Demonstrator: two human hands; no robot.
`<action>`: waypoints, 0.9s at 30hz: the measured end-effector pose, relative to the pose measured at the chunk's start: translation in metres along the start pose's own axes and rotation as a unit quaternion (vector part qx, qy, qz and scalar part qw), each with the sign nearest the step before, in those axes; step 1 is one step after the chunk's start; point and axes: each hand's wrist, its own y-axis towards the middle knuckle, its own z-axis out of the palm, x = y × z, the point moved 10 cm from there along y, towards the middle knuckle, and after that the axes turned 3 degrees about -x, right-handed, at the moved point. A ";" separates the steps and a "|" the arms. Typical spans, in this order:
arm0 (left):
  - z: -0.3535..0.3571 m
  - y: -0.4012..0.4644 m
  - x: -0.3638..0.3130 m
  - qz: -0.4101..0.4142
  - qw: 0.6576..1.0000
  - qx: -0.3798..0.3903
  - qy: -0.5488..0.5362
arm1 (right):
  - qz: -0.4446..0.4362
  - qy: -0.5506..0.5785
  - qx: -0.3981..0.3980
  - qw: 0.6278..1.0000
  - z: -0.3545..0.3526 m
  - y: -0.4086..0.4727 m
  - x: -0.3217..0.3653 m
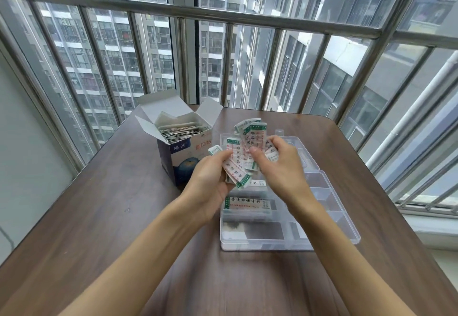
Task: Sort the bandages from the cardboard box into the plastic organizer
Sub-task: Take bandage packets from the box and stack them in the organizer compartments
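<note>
An open blue and white cardboard box [178, 152] stands on the table, with several wrapped bandages inside it. To its right lies a clear plastic organizer [329, 206] with its lid folded back. One compartment holds a stack of bandages [247, 205]. Above the organizer, a loose bunch of white bandages [247, 147] with green ends is fanned out between my hands. My left hand [210, 179] grips the bunch from below. My right hand [277, 164] pinches the bunch from the right, thumb on top.
The brown wooden table [119, 216] has rounded corners and stands against a metal window railing [223, 15]. The organizer's right compartments [324, 199] look bare. Its lid [304, 152] lies flat behind it.
</note>
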 end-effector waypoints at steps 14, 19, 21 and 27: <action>0.006 -0.008 -0.025 0.135 0.979 -0.003 0.151 | 0.114 0.142 0.149 0.972 0.013 -0.011 0.021; 0.000 -0.006 -0.028 0.150 0.979 -0.037 0.135 | 0.098 0.052 0.212 0.971 0.040 -0.026 0.015; 0.000 -0.008 -0.027 0.157 0.979 -0.028 0.127 | 0.106 0.085 0.200 0.970 0.047 -0.029 0.011; 0.016 -0.008 -0.037 0.159 0.972 0.059 0.162 | 0.072 0.155 0.164 0.972 0.032 -0.020 0.016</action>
